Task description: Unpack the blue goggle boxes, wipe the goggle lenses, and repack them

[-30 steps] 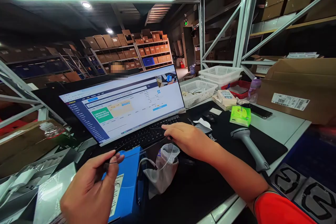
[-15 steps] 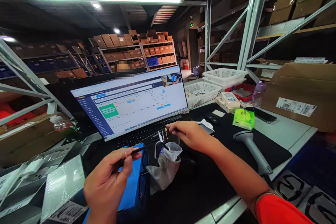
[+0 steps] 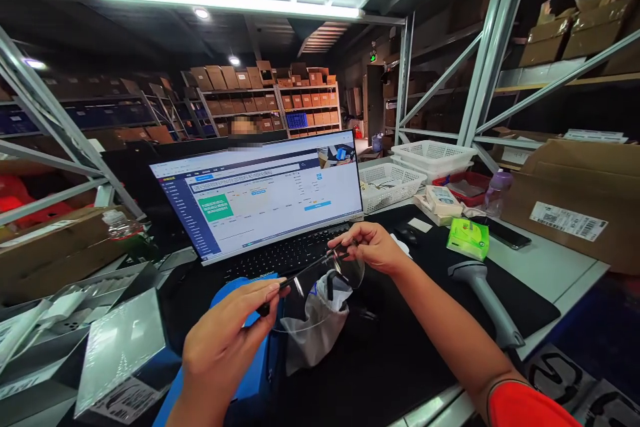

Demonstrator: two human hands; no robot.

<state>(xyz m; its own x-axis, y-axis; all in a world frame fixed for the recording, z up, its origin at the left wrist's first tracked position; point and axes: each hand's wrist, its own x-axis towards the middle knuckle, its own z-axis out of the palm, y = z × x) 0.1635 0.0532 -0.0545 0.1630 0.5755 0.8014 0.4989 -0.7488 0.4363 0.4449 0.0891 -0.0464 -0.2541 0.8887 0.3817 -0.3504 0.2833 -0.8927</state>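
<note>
Black-edged clear glasses [image 3: 314,268] are up b/w both hands, in view over the white bag [image 3: 320,337]; can't tell if they touch it. L hand [image 3: 233,330] pinches the near-left end, R hand [image 3: 373,248] the far-right end. Vs 1 sec ago, hands are a bit closer & lenses show better, so prob. being turned. Fingers hide the tips; L arm covers lots of blue box [image 3: 253,377]. Screen [image 3: 270,213] words: too small.

L fingers [image 3: 265,294] & R fingers [image 3: 351,236] on dark-edged clear eyewear [image 3: 311,269], prob. glasses, nr white pouch [image 3: 319,333] & monitor [image 3: 270,197].
</note>
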